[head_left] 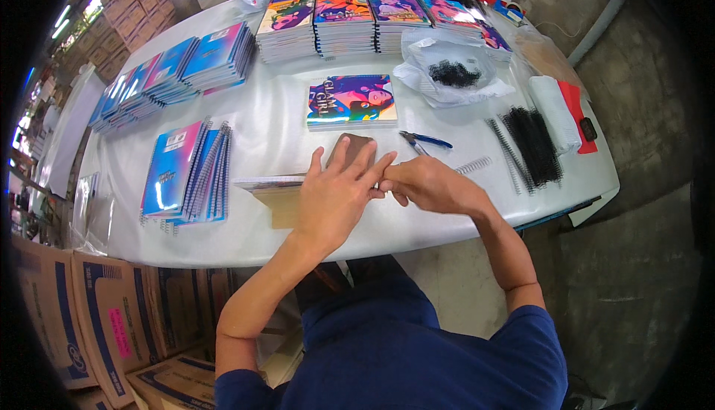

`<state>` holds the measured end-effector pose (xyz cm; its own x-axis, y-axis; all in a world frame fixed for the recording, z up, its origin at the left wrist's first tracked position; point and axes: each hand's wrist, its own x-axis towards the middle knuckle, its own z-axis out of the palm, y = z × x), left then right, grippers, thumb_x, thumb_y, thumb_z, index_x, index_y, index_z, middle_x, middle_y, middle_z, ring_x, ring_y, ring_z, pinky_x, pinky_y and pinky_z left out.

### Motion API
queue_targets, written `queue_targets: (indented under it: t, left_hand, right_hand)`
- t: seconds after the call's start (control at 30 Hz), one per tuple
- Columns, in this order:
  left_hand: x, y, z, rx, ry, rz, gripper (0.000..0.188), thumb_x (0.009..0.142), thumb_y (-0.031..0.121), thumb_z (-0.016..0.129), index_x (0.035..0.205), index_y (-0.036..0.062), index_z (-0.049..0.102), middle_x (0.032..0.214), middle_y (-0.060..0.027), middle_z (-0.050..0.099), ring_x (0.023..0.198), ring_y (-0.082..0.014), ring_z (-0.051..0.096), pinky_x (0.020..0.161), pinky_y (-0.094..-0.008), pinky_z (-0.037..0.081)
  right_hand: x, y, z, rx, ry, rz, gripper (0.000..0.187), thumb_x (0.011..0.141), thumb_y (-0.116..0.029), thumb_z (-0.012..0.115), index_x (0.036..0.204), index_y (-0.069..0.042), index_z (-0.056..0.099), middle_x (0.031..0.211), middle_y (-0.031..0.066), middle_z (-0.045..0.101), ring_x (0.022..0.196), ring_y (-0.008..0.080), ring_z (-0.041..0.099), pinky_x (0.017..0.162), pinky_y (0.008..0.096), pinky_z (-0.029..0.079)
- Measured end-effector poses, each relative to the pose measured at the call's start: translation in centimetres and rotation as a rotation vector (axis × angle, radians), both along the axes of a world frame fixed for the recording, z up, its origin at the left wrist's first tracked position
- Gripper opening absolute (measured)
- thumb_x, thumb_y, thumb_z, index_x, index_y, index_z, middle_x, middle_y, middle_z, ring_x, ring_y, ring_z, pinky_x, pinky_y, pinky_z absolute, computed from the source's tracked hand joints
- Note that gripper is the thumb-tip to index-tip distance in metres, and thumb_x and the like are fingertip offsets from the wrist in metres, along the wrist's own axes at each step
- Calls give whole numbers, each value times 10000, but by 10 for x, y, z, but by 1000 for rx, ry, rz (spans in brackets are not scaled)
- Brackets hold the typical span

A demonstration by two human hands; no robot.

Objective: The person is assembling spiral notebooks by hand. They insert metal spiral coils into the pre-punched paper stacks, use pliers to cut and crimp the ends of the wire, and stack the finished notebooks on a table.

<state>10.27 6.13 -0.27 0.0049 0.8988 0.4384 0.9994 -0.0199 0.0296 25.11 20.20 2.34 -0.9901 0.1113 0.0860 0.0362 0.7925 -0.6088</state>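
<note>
My left hand (335, 194) lies with fingers stretched out over a brown block (350, 151) and a stack of bound sheets (269, 181) near the table's front edge. A tan cover or board (281, 209) shows below the sheets. Against the left fingertips, my right hand (426, 183) is closed in a pinch. A loose wire coil (473, 165) sticks out just beyond it, seemingly running under the hand; the pinched part is hidden. Blue-handled pliers (423, 140) rest just beyond the right hand. Farther off lies a short stack of colourful illustrated notebooks (352, 101).
Blue-and-pink spiral notebooks (173, 172) lie at left, with more stacks (216, 56) behind. Tall illustrated stacks (344, 26) line the back. At right are black coils (532, 142) and a plastic bag (450, 67) holding black pieces. Cardboard boxes (112, 320) stand lower left.
</note>
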Motion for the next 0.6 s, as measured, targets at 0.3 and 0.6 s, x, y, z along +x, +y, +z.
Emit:
queue_targets:
  t: [0.3, 0.6]
  left_hand:
    - [4, 6, 8, 26, 137, -8, 640, 886, 492, 543, 1440, 205, 403, 1423, -71, 480, 1203, -359, 533, 950, -465, 476]
    - [-13, -1, 4, -18, -48, 126, 857, 792, 500, 641, 1493, 163, 283, 1388, -117, 509, 1149, -354, 578, 984, -441, 457]
  right_hand:
    - [-76, 95, -125, 224, 278, 80, 319, 766, -260, 703, 1014, -79, 618, 938, 154, 637, 923, 344, 603, 778, 439, 490]
    - [-44, 83, -53, -330, 47, -46, 348, 846, -281, 647, 1108, -54, 680, 1057, 135, 675, 979, 279, 631, 863, 375, 490]
